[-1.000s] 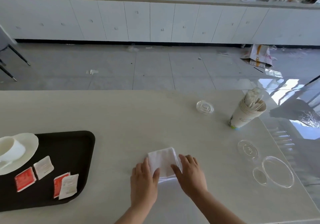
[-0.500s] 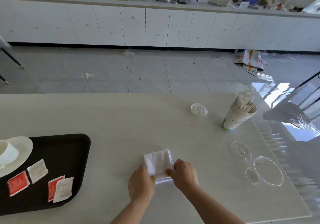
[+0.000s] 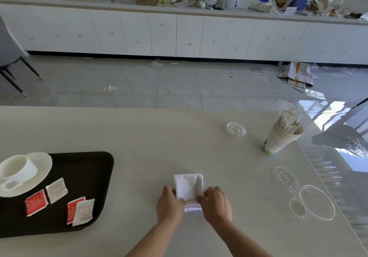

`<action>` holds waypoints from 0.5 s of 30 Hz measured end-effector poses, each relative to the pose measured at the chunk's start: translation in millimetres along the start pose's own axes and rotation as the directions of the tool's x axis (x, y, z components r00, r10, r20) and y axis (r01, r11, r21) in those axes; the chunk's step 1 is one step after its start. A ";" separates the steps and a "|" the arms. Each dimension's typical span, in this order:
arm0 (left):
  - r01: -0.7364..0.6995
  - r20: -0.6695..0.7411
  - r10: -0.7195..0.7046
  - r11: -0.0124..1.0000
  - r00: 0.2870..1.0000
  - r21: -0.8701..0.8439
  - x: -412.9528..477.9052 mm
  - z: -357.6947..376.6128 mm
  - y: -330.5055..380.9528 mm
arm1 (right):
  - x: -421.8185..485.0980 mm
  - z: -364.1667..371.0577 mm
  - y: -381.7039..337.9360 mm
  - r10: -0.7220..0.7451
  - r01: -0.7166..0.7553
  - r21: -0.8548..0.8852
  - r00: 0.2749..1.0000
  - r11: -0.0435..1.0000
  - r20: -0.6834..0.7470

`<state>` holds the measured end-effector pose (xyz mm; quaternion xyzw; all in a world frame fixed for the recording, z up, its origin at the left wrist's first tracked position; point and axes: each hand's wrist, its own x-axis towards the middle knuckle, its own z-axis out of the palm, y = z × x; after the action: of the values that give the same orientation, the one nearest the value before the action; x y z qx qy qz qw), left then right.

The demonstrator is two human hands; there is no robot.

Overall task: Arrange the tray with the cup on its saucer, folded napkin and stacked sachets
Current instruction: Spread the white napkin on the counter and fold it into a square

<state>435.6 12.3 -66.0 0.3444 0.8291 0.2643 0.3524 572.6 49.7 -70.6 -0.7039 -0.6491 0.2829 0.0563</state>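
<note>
A white napkin [image 3: 188, 187], folded into a narrow rectangle, lies on the pale table in front of me. My left hand [image 3: 169, 205] pinches its near left edge and my right hand [image 3: 216, 203] pinches its near right edge. At the left a black tray [image 3: 87, 177] carries a white cup [image 3: 17, 169] lying tilted on its white saucer [image 3: 42, 164]. Several sachets lie loose on the tray: a red sachet [image 3: 35, 202], a white sachet [image 3: 56, 190], and a red and white pair [image 3: 80, 211] that overlap.
A stack of paper cups [image 3: 280, 139] filled with stirrers stands at the right. Clear plastic lids [image 3: 236, 129] [image 3: 284, 178] [image 3: 317, 202] lie around it. The table's right edge runs close to those lids. A cluttered counter with white cabinets lies beyond the floor.
Both hands went from lying flat on the napkin to pinching its near edges. The napkin became narrower and thicker. The view tilted so the tray and cup show more.
</note>
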 end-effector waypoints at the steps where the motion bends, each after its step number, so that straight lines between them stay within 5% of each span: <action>1: -0.010 -0.007 0.009 0.998 1.000 -0.059 -0.2 -3.3 -0.2 | -1.6 0.1 -1.2 -0.002 0.002 0.025 1.000 1.000 -0.004; 9: -0.016 -0.016 0.010 0.903 1.000 -0.430 -0.4 -46.5 -4.0 | -4.0 5.2 -25.4 -0.059 0.025 0.387 0.995 0.922 0.076; 15: -0.020 -0.119 -0.034 0.904 0.992 -0.427 3.6 -91.1 -26.8 | -10.0 19.2 -66.3 -0.194 0.083 0.512 0.966 0.855 0.168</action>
<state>353.6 -19.5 -29.9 0.2387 0.7726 0.4590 0.3681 505.1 44.7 -53.8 -0.5817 -0.6048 0.5107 0.1872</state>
